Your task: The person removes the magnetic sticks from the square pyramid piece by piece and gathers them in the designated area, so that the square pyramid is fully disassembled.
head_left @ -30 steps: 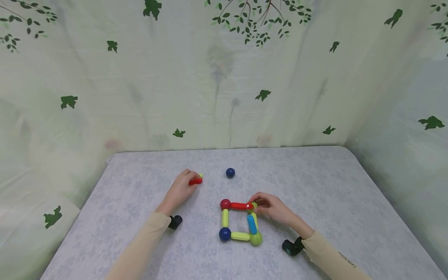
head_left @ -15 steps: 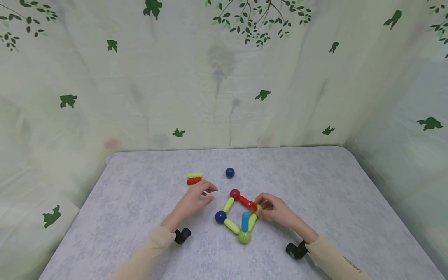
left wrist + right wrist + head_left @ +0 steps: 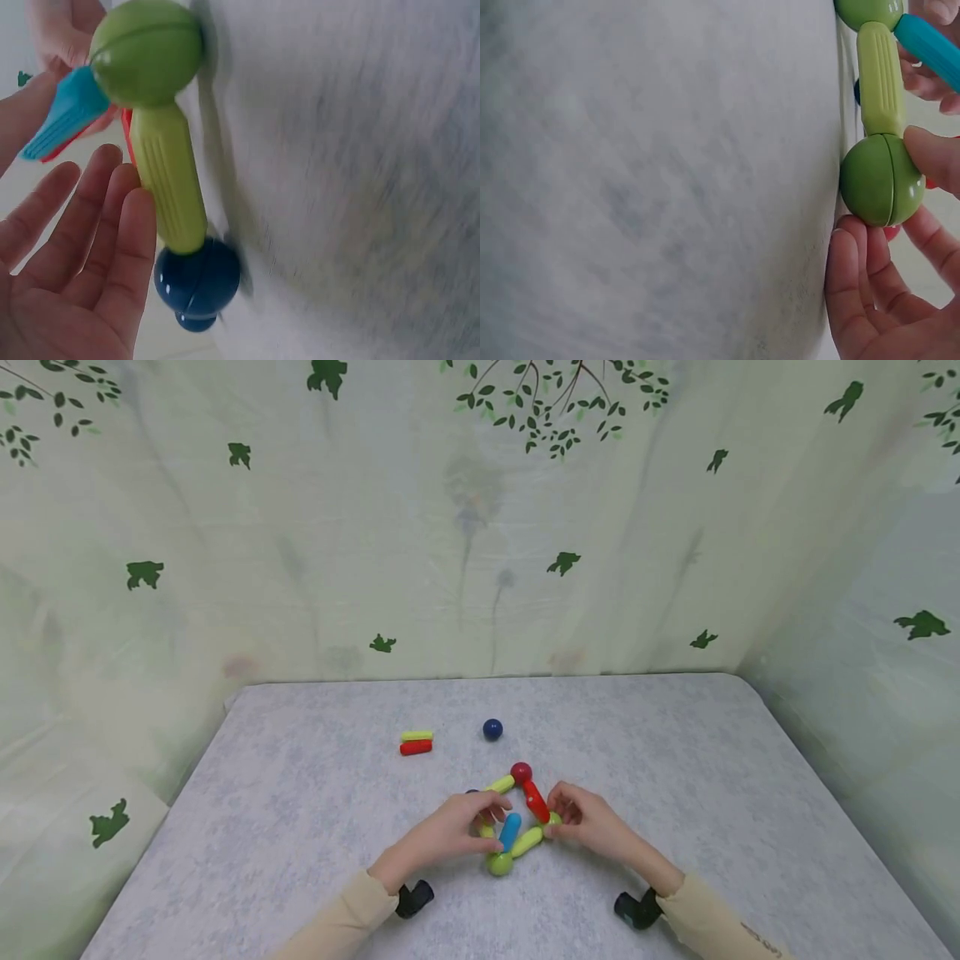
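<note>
On a speckled gray bench (image 3: 675, 752), we see the right hand (image 3: 592, 825) pinching a green ball (image 3: 877, 180) between thumb and fingers, at the right corner of a four-sided frame (image 3: 527, 842) of balls and sticks. Across from it, we find the left hand (image 3: 450, 828) with fingers loosely extended and slightly apart, just beside a yellow-green stick (image 3: 169, 180) on the frame's left side; we cannot tell whether its thumb touches the blue stick (image 3: 510, 832), which rises at a tilt from the near green ball (image 3: 500, 864). From the pinched ball we trace a red stick (image 3: 536, 802) to a red ball (image 3: 521, 772) at the far corner, while a dark blue ball (image 3: 196, 277) sits mostly hidden behind the left hand in the head view. Farther back, we spot a loose yellow-green stick (image 3: 417, 736) and a loose red stick (image 3: 416, 748) lying side by side, with a loose blue ball (image 3: 492, 730) to their right, before a pale cloth (image 3: 337, 568) patterned with green leaves
</note>
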Demonstrator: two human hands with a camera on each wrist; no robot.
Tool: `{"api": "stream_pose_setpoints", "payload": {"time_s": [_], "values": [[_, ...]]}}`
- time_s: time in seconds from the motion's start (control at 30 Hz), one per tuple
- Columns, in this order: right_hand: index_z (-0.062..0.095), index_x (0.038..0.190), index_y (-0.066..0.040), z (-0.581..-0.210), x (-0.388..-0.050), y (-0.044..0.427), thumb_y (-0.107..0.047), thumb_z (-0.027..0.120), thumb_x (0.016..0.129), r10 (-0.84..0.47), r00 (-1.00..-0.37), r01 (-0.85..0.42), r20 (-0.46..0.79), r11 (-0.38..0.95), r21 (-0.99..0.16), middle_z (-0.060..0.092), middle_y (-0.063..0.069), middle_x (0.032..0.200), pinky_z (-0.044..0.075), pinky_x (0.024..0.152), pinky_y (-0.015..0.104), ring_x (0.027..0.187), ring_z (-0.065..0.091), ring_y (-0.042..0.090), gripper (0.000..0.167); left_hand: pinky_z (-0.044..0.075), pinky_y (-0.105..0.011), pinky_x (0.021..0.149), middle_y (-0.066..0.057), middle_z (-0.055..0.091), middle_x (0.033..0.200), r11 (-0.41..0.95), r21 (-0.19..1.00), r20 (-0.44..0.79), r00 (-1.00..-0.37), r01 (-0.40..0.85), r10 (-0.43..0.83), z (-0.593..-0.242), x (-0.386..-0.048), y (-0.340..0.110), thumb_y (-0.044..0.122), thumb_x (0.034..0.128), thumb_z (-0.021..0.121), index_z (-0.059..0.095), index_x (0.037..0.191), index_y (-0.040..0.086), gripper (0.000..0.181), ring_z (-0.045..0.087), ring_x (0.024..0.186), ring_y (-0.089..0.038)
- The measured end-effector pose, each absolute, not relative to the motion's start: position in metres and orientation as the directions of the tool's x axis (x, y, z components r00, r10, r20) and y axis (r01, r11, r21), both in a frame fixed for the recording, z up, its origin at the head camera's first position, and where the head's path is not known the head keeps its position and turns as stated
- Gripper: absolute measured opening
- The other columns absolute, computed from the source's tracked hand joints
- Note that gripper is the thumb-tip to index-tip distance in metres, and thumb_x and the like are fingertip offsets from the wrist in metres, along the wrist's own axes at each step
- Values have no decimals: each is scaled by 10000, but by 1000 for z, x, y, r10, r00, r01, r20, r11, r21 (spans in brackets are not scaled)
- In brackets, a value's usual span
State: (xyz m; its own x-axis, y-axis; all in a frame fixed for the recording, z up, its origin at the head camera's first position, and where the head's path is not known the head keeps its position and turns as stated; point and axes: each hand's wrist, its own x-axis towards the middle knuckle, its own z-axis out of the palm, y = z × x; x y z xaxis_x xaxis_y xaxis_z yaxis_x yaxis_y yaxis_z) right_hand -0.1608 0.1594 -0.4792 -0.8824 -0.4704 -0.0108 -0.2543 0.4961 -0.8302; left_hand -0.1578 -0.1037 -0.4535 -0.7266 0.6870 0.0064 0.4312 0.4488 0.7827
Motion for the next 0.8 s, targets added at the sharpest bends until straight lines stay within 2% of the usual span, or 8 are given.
{"api": "stream_pose_setpoints", "payload": {"time_s": [0.13,0.27,0.4,0.47,0.6,0.7,0.8], "values": [[540,939,-119,-479,-156,158,-209,765,823,-488,-872,-253,-22,489,-835,532,-4,815,466,645,254,740,522,162,269,493,-231,776,102,595,985,470,767,-14,-721,436,693,-455,-152,-99,157,846,744,586,1175,117,367,562,877,-68],[545,938,-113,-477,-153,159,-227,758,829,-526,-850,-272,-24,478,-835,540,-4,816,466,639,255,738,524,152,265,495,-228,781,102,597,970,462,773,-16,-715,435,699,-455,-150,-99,94,852,727,591,1154,104,332,564,868,-45],[564,942,-107,-475,-155,161,-103,654,854,-573,-819,-302,-26,470,-830,563,-6,827,471,647,257,751,533,141,127,495,-231,798,85,606,998,452,793,-25,-720,408,694,-455,-151,-103,58,850,718,596,1146,104,323,563,880,-45],[574,939,-107,-475,-158,163,-30,573,842,-583,-812,-308,-22,462,-832,574,-12,832,473,651,259,760,539,139,124,496,-240,804,82,605,1003,445,803,-28,-722,395,691,-455,-152,-105,52,855,710,599,1141,113,313,562,888,-56],[581,934,-94,-476,-164,163,11,530,870,-529,-849,-290,6,456,-842,585,-17,842,474,655,257,770,547,154,133,501,-251,808,84,602,1003,419,817,-13,-715,395,699,-457,-152,-108,44,872,685,602,1122,132,277,566,897,-67],[574,972,-76,-477,-171,160,-10,585,893,-448,-893,-269,36,469,-841,584,8,892,485,687,267,800,553,174,104,506,-256,805,78,603,1011,398,822,5,-704,407,710,-457,-152,-110,38,882,669,604,1120,111,257,569,901,-68],[570,1073,-72,-480,-181,156,-45,632,895,-397,-916,-264,59,487,-832,583,41,995,501,736,296,852,567,189,190,508,-256,802,63,602,1042,386,810,35,-695,440,718,-457,-152,-111,24,890,652,603,1137,99,262,572,907,-72]]}}
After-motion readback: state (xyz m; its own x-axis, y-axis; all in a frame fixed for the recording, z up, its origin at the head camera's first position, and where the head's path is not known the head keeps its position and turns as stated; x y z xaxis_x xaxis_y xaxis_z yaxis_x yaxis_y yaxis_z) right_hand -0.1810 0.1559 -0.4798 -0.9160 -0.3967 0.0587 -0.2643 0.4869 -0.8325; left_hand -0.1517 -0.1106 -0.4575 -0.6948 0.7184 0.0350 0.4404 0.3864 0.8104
